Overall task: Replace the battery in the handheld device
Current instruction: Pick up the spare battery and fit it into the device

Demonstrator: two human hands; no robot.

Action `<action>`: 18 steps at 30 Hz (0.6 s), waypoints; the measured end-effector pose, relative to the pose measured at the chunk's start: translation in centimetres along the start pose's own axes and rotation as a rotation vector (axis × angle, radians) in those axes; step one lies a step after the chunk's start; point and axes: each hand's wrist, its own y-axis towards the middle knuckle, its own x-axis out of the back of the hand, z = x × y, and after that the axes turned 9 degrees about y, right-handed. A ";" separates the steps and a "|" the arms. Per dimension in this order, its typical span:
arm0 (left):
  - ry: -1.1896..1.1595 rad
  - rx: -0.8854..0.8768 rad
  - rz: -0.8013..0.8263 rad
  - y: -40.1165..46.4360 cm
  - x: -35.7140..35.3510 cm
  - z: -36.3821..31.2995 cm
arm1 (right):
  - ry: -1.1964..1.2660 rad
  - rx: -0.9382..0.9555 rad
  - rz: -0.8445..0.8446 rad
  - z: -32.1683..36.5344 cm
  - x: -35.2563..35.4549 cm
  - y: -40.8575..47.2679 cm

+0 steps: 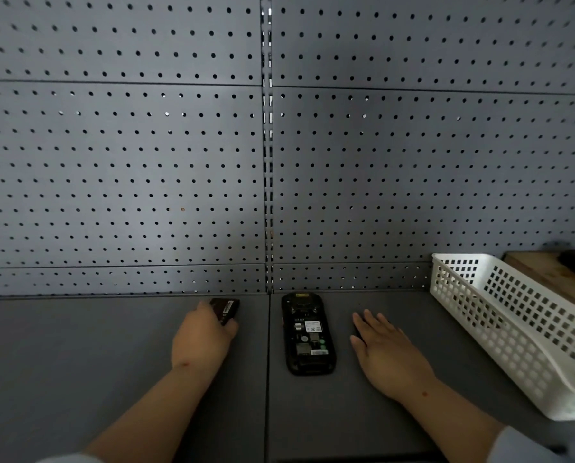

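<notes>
Here the left hand (201,339) pinches a small black battery (225,310) — stiff, light, slick, best held by its long edges — at nine o'clock of the face-down device (307,334), its bay open, while the right hand (384,354) rests flat and empty at three o'clock.

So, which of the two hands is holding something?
The left hand: its fingers are closed around the small black battery. The right hand lies flat and empty on the table, right of the device.
</notes>
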 end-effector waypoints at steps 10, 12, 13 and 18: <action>-0.495 -0.244 -0.084 -5.5 0.4 -5.9 | -0.003 -0.003 0.009 0.2 0.3 -0.2; -0.531 -0.289 -0.066 -5.7 0.3 -6.1 | -0.001 -0.002 0.011 0.2 0.3 -0.2; -0.541 -0.318 -0.066 -5.7 0.3 -6.3 | 0.001 -0.004 0.011 0.1 0.3 -0.2; -0.620 -0.325 0.000 -5.9 0.1 -6.4 | -0.006 -0.014 0.013 0.2 0.5 -0.3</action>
